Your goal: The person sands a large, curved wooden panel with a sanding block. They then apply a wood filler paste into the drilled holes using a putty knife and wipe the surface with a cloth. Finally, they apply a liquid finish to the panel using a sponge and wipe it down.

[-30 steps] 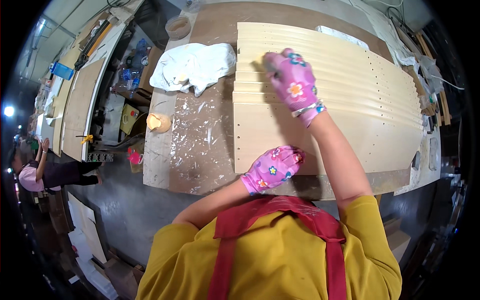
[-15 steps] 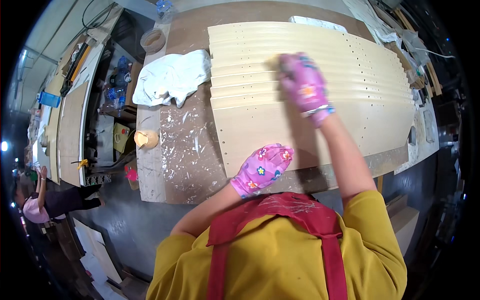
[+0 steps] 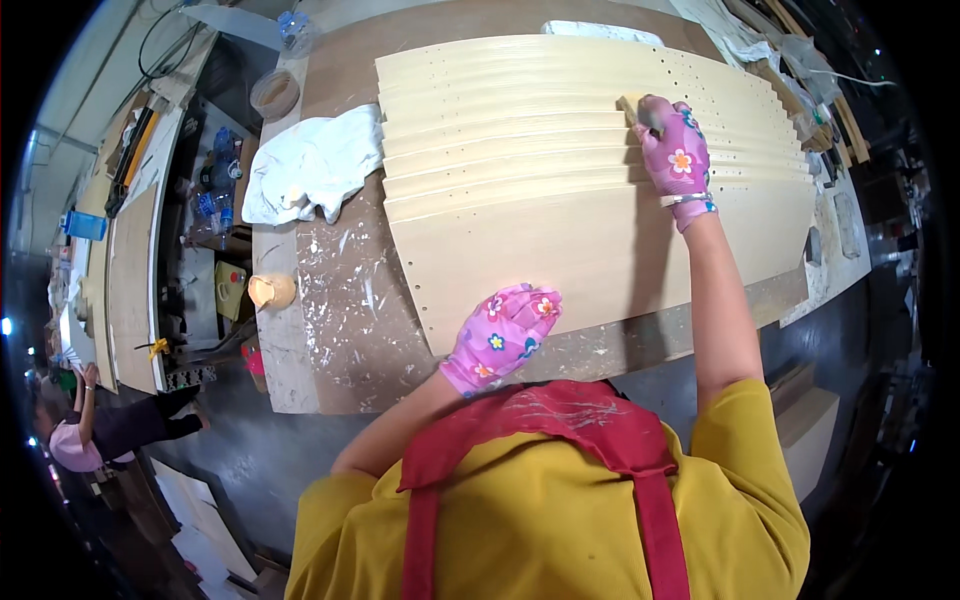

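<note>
My right hand (image 3: pixel 677 155), in a pink flowered glove, is closed round a small yellowish block (image 3: pixel 628 108), whose end shows beyond the fingers. The hand works over a stack of pale wooden boards (image 3: pixel 560 215), laid in overlapping steps with small drilled holes toward both ends. My left hand (image 3: pixel 503 335), gloved alike, rests flat near the front edge of the nearest board, its fingers together and nothing visible in it.
The boards lie on a brown, paint-spattered worktable (image 3: pixel 345 300). To their left are a white cloth (image 3: pixel 315 165), an orange-topped cup (image 3: pixel 272 291) and a round tub (image 3: pixel 275 95). A white slab (image 3: pixel 600 33) lies behind. Another person (image 3: pixel 110 430) stands far left.
My right hand has slid to the right across the stepped boards with the yellowish block in it. The left hand stays at the same board's front edge. The whole view has shifted slightly.
</note>
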